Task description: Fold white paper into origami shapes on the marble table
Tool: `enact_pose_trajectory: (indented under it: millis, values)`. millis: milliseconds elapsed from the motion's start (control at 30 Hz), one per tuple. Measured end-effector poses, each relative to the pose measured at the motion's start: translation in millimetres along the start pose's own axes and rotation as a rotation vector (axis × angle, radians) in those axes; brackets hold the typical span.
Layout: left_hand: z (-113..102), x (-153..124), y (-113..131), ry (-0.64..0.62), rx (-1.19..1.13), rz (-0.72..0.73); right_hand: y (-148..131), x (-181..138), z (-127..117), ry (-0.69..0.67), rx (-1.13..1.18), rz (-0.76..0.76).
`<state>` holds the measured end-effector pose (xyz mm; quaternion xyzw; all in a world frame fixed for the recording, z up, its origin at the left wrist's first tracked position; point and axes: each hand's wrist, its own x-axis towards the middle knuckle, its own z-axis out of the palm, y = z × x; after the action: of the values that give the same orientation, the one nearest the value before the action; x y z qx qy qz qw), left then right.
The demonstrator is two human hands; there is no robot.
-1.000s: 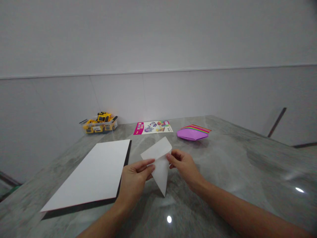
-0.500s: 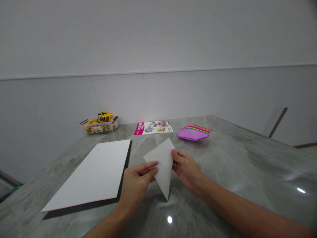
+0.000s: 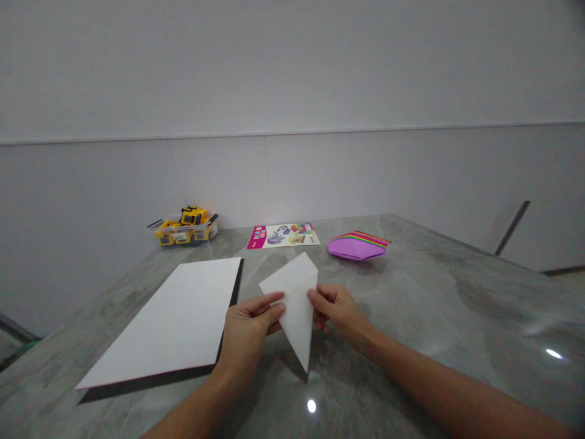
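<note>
A white sheet of paper (image 3: 296,305), folded to a kite shape with its point toward me, is held just above the grey marble table (image 3: 411,317). My left hand (image 3: 249,329) pinches its left edge between thumb and fingers. My right hand (image 3: 338,311) grips the right edge, fingers curled under the paper. A crease runs across the upper part of the sheet.
A white board with a black underside (image 3: 173,320) lies to the left of my hands. At the back stand a yellow toy truck in a clear tray (image 3: 185,227), a printed instruction leaflet (image 3: 283,235) and a stack of coloured paper with a purple sheet on top (image 3: 356,245). Walls close off the rear.
The paper's top flap, curled over a second ago, has been pressed flat into a crease. My right hand slid down along the right edge and both hands drew slightly nearer.
</note>
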<state>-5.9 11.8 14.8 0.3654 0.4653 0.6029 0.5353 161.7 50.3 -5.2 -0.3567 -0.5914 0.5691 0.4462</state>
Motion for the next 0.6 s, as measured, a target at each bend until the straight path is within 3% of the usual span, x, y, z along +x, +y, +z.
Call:
enact_pose_trajectory:
  millis: [100,267,333,467,600]
  values:
    - [-3,2,-4,0.014,-0.029,0.041,-2,-8,9,-0.158,-0.21,0.075]
    - [1,-3,-19,0.015,0.04,-0.14,-8,-22,24,-0.203,-0.269,0.03]
    - [5,-7,-23,0.011,0.115,-0.143,-10,-25,25,-0.254,-0.261,0.001]
    - [10,-12,-19,-0.01,0.242,-0.097,-11,-28,26,-0.358,-0.235,-0.04]
    - [6,-10,-5,0.045,0.436,0.114,-7,-26,29,-0.254,-0.242,-0.004]
